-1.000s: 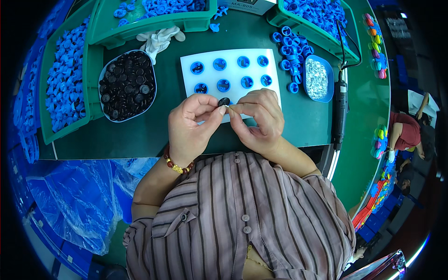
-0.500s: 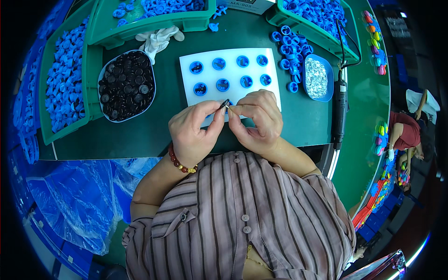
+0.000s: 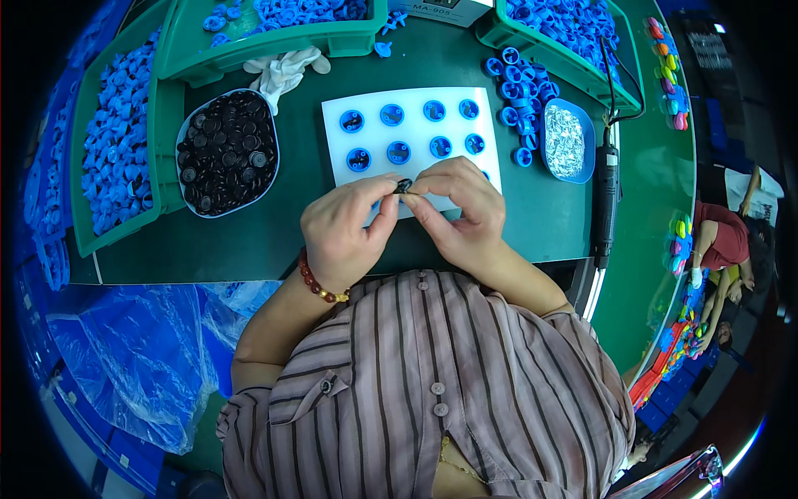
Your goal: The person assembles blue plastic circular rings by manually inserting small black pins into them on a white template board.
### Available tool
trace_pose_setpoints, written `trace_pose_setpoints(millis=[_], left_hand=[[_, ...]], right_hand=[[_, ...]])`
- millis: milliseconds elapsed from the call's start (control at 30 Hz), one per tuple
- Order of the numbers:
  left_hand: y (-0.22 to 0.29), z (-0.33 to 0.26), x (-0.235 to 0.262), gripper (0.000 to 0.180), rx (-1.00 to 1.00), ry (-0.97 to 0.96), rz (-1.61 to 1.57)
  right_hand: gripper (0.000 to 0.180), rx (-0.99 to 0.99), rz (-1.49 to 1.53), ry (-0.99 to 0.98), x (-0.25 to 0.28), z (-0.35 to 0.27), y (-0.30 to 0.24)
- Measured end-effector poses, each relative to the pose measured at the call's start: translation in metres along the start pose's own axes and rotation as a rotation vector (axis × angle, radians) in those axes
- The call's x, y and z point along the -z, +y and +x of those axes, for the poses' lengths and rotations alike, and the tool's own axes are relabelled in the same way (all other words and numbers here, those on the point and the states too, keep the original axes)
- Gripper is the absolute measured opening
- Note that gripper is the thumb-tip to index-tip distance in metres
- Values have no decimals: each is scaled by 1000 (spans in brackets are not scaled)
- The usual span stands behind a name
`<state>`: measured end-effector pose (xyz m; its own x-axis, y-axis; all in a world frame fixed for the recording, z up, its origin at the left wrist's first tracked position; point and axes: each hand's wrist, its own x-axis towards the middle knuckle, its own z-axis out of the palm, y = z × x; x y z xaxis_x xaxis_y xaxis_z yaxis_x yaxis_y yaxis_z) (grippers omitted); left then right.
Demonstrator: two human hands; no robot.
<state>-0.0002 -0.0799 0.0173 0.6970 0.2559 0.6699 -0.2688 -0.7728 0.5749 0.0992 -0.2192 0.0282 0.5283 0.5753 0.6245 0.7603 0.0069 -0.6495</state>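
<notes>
Black disc [image 3: 403, 185] in left grip [image 3: 342, 224]

I see a black piece [image 3: 403, 185] and a white board [image 3: 375, 137] with blue cups [image 3: 440, 147]. The shirt [image 3: 382, 374] is pinkish with dark stripes.

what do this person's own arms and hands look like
The left hand and right hand wear no gloves. A dark red beaded bracelet with gold-coloured parts circles the left wrist; none shows on the right. The mauve, dark-striped shirt leaves both forearms bare.
</notes>
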Motion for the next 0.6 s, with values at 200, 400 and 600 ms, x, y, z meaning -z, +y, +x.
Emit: trace_pose_setpoints(millis=[200, 400, 600], left_hand=[[-4, -1, 10, 14, 359, -129, -355], [-4, -6, 11, 17, 507, -222, -632], [-5, -10, 11, 21, 521, -215, -772]], right_hand=[[20, -71, 49, -92, 9, 7, 0], [22, -13, 37, -149, 10, 2, 0], [23, 18, 44, -137, 10, 0, -1]])
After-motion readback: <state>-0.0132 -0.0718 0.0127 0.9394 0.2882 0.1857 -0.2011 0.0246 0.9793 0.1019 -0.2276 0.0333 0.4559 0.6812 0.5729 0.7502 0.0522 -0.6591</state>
